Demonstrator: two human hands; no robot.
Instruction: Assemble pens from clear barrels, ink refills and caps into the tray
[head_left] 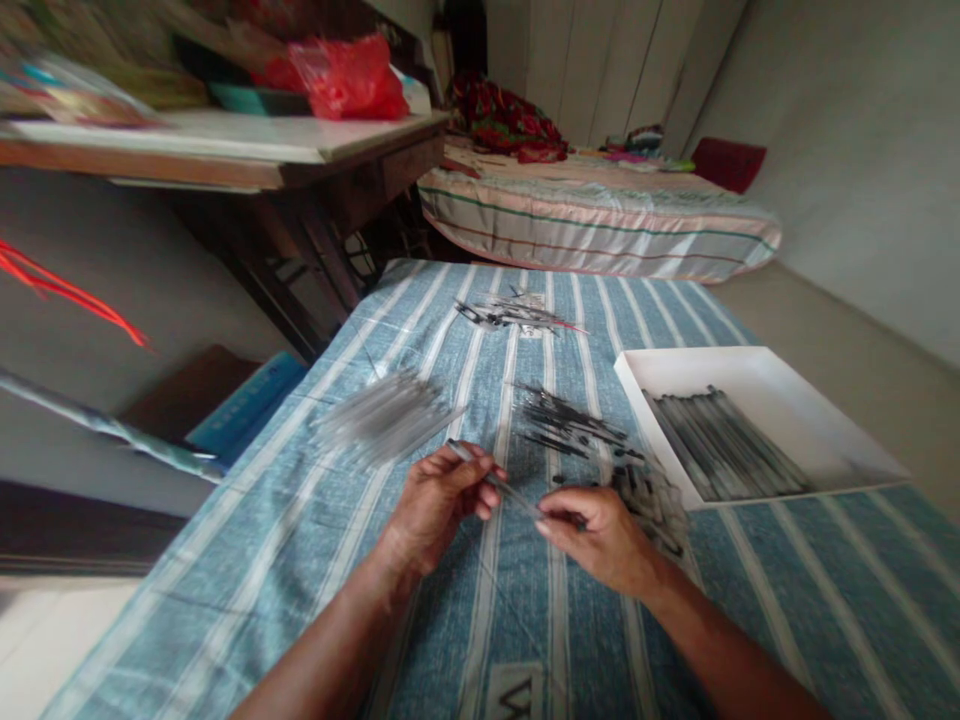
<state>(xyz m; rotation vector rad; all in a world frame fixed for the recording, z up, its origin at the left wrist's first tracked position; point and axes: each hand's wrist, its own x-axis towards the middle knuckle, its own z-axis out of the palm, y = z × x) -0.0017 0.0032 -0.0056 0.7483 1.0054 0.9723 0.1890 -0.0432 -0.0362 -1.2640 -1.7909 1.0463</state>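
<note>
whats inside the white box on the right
The white box holds slim dark grey pens lying side by side toward its left. They cover the floor beneath, so whether more lie underneath can't be seen.

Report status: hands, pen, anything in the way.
Left hand, right hand: both gripping one pen. Pen slanted. Small-parts pile close by right hand, contact unclear.

I see a pale wall (847, 170) at right above a light floor (795, 315), a bed (592, 220), striped along its side, at the far end, and a wooden desk (259, 138) at left; the near surface (225, 600) wears blue and white stripes.
</note>
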